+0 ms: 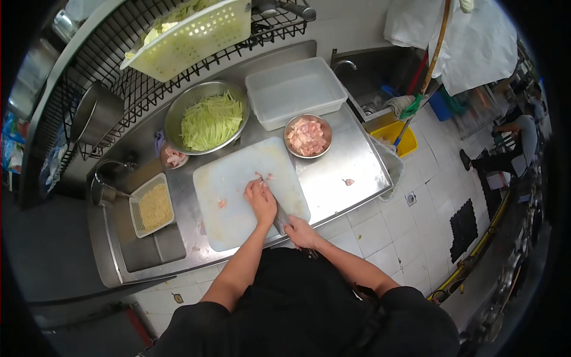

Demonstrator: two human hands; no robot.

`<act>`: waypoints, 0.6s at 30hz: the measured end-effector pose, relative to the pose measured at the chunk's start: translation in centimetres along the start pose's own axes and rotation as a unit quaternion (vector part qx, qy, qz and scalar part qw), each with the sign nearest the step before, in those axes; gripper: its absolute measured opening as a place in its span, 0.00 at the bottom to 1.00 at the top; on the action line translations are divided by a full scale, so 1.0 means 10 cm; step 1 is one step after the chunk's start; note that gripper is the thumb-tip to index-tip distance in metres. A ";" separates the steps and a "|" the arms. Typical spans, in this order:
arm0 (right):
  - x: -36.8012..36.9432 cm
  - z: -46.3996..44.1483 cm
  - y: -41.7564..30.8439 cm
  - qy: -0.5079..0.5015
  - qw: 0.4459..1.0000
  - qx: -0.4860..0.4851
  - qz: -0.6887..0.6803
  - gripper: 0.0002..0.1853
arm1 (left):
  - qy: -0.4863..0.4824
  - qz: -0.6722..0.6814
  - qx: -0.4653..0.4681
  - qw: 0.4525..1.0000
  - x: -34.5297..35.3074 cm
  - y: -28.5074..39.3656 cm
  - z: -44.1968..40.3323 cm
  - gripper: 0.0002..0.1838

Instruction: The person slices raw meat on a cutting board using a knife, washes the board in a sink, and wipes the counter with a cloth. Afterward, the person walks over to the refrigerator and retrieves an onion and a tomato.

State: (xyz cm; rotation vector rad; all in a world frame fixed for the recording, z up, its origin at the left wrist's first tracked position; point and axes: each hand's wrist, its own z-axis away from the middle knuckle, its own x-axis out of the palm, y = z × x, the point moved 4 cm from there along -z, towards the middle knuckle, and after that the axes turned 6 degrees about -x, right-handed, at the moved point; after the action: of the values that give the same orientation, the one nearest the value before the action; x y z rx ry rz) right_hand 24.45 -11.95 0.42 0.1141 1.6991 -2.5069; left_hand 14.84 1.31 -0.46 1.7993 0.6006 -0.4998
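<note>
Right hand (302,233) closed round the handle of a knife (281,221), low over the near right part of the board. Left hand (260,199) on the board with fingers bent, right against the blade; cannot tell whether the fingertips pinch anything or just press down. Part of the blade is hidden by that hand.

Meat bits (270,177) lie on the board just past the left fingertips; another scrap (222,203) sits alone, left of the hand. Main risk, as I judge it: a nicked finger, should the blade swing left or the meat, likely slick, skid under the fingertips.

Cutting board (238,169) reaches close to the counter's front edge. A hard push could shift it if the steel counter (334,166) is wet; wetness not certain from here.

Just beyond the board's far right corner, a small metal bowl (309,156) of cut meat. A careless elbow or a bumped board might knock it. Loose piece (348,182) on bare counter near the right end: easily swept to the floor (369,235). Farther back, a large steel bowl (237,96) of green shreds, open to raw splashes.
</note>
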 end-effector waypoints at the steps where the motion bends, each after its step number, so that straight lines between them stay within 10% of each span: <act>1: -0.05 0.03 -0.05 -0.022 1.000 -0.013 -0.005 0.13 | 0.027 0.015 -0.012 0.999 -0.02 0.03 -0.02 0.14; 11: -1.22 0.74 -0.54 0.143 0.983 -0.011 -0.118 0.12 | -0.112 0.149 0.147 0.971 0.98 1.48 -1.28 0.13; 13: -1.42 0.94 -0.41 0.169 0.980 0.001 -0.109 0.11 | -0.367 -0.065 0.060 0.926 1.36 1.33 -1.48 0.15; 16: -1.60 1.22 -0.12 0.202 0.976 0.011 -0.081 0.10 | -0.204 0.104 0.136 0.964 1.10 1.41 -1.60 0.16; 18: -1.60 1.39 -0.03 0.195 0.977 0.028 -0.081 0.09 | -0.196 0.113 0.022 0.974 0.80 1.26 -1.64 0.15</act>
State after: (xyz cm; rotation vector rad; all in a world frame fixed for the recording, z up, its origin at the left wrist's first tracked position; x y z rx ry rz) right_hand 40.24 -23.98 7.79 0.5250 1.8335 -2.7987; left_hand 29.63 15.05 8.80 1.7203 0.1112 -0.6922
